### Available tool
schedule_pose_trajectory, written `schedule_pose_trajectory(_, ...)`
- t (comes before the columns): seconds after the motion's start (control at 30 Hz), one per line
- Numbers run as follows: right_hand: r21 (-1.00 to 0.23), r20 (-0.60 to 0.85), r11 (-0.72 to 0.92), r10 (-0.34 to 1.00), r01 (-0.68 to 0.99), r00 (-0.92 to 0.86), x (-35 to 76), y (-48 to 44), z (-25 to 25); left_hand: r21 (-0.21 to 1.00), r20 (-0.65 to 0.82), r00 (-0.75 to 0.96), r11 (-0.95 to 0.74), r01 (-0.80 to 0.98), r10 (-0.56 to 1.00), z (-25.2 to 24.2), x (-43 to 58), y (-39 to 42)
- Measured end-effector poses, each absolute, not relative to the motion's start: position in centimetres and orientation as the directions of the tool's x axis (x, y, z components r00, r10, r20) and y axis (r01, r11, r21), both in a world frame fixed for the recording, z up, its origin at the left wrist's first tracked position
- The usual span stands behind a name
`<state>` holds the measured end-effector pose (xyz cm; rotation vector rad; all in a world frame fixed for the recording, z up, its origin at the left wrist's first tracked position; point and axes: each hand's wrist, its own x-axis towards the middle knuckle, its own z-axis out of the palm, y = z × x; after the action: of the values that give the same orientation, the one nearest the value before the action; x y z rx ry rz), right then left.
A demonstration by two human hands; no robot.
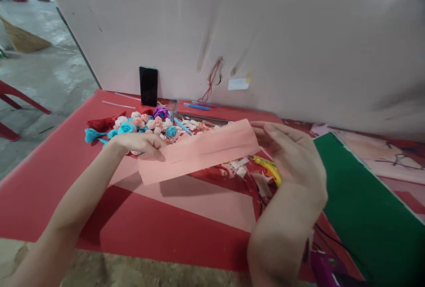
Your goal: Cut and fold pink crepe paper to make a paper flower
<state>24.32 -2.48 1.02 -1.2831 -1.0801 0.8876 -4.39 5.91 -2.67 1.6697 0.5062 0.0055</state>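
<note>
A long peach paper strip [199, 152] is stretched between my two hands above the table, its right end higher than its left. My left hand [142, 143] pinches the strip at its upper left edge. At the other end, my right hand [288, 150] grips it, though the fingertips are partly hidden behind the paper. Below lies a wider peach paper sheet [212, 203], flat on the red table [159, 234]. Blue, peach, white and purple paper flowers [146, 123] are heaped beyond my left hand. A yellow cutter [268, 167] lies beside my right wrist.
A black phone [148, 86] leans on the pale wall panel [206, 26]. Blue pens [196, 106] and paper scraps [239, 167] lie behind the strip. On the right is a green board [365, 207], with a purple object [327, 269] and dark cables near the front.
</note>
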Motion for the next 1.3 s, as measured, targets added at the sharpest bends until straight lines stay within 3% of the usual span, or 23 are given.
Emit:
schedule_pose_trajectory(0.13, -0.985, 0.157, 0.131, 0.951, 0.113, 0.265, 24.4, -3.0, 1.2, 0.941, -0.272, 0.896, -0.100, 0.325, 0.351, -2.6, -4.5, 6.0)
schedule_pose_trajectory(0.4, -0.909, 0.269, 0.164, 0.932, 0.382, 0.241, 23.4, -3.0, 1.6, 0.940, -0.286, 0.907, -0.094, 0.329, 0.310, -2.6, -4.5, 5.9)
schedule_pose_trajectory(0.77, -0.962, 0.261, 0.241, 0.948, 0.126, 0.181, 23.8, -2.8, 0.7, 0.932, -0.283, 0.902, -0.130, 0.339, 0.326, -2.6, -4.8, 6.0)
schedule_pose_trajectory(0.97, -0.950, 0.296, 0.286, 0.952, 0.127, 0.075, 23.4, -3.2, 1.4, 0.938, -0.299, 0.922, -0.103, 0.332, 0.246, -2.3, -4.6, 5.9)
schedule_pose_trajectory(1.13, -0.946, 0.324, 0.315, 0.915, 0.075, 0.242, 22.8, -2.8, 1.2, 0.939, -0.252, 0.915, -0.150, 0.310, 0.315, -1.9, -4.5, 5.8)
schedule_pose_trajectory(1.3, -0.958, 0.265, 0.195, 0.885, 0.212, 0.383, 22.6, -2.9, 1.2, 0.936, -0.225, 0.902, -0.175, 0.305, 0.368, -1.6, -4.5, 5.8)
